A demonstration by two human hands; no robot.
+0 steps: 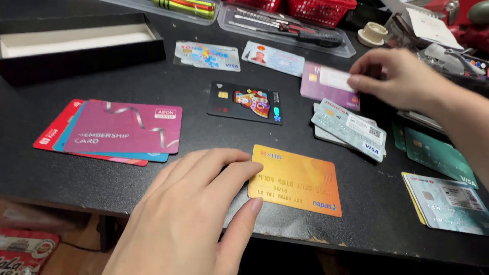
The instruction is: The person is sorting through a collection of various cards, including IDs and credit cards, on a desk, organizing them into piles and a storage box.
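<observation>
A: Resting flat, the left hand (191,214) lies palm down on the black table (153,86), fingers spread loose and closed on nothing. Its fingertips (253,166) touch the left edge of an orange bank card (295,181), which lies face up just right of that hand.

B: Right hand?

A: The right hand (395,76) hovers over a purple card (326,86), fingers bent with the tips on a white patch on the card's upper right. Pinching or just touching, cannot tell; it's motion blurred.

B: What's around that grip?

A: Just below it, a small stack of grey-white cards (351,128), fanned and overlapping. Left of it, a black card with a colourful figure (246,103). Beyond that black card, a pale blue printed card (208,56) and an ID-style card with a small photo (274,58), side by side. Under the right forearm, two green cards (438,153), and nearer the table's front edge a light teal card on top of a yellow-edged one (448,203).

B: And by the left hand?

A: Up and left of it, a fanned pile: magenta membership card with a silver ribbon (125,127) on top, a blue card and a red card (56,130) peeking out beneath. Well beyond that, an open black box with a pale lining (76,43).

B: Back edge?

A: Clear plastic tray with screwdrivers (285,23), red baskets (316,7), a cream tape roll (373,34).
</observation>
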